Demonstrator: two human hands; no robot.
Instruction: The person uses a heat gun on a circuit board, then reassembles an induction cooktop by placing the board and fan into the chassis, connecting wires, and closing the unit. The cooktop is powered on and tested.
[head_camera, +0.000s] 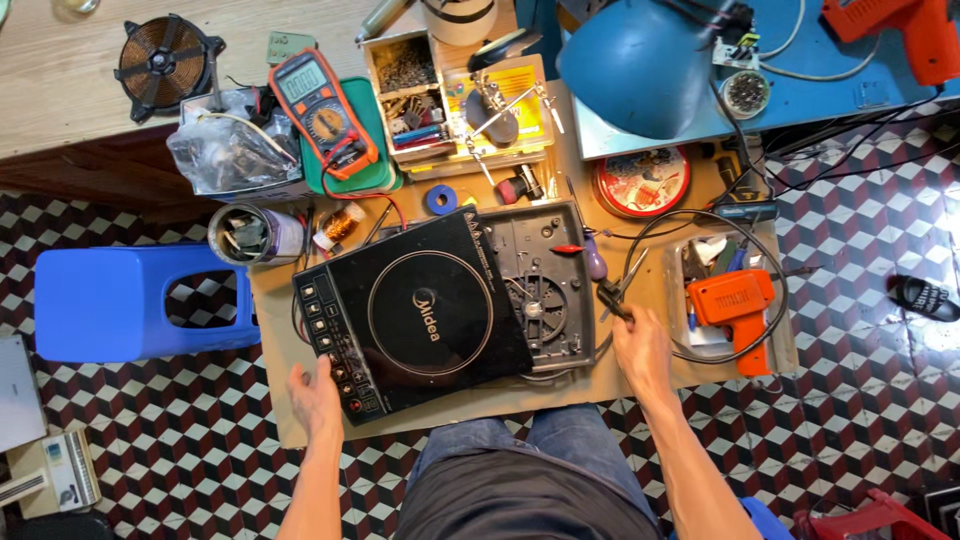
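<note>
left hand (318, 398) fingers gripping black glass cooktop panel (415, 312) edge | right hand (641, 345) fingers closed on dark tool (612, 298), tip indistinct | round red tin (641, 182) at 1 o'clock

bright even light, soft shadows, sharp focus, mild wide-angle bending at edges

place: repair workshop | signs: multimeter (322, 108), screw tray (410, 95), orange solder gun (735, 305), opened cooktop (440, 305)

Bare brown cardboard mat (480, 405) left open along the near edge, middle taken up by black glass-topped induction cooker (415, 310) over its grey plastic base (545, 285), right side blocked by orange plastic glue gun (735, 305) and looped black cable (700, 225), far side crowded by orange-cased multimeter (320, 105), compartmented parts box (410, 95), round red tin (640, 182), left flank closed by blue plastic stool (120, 300).
</note>
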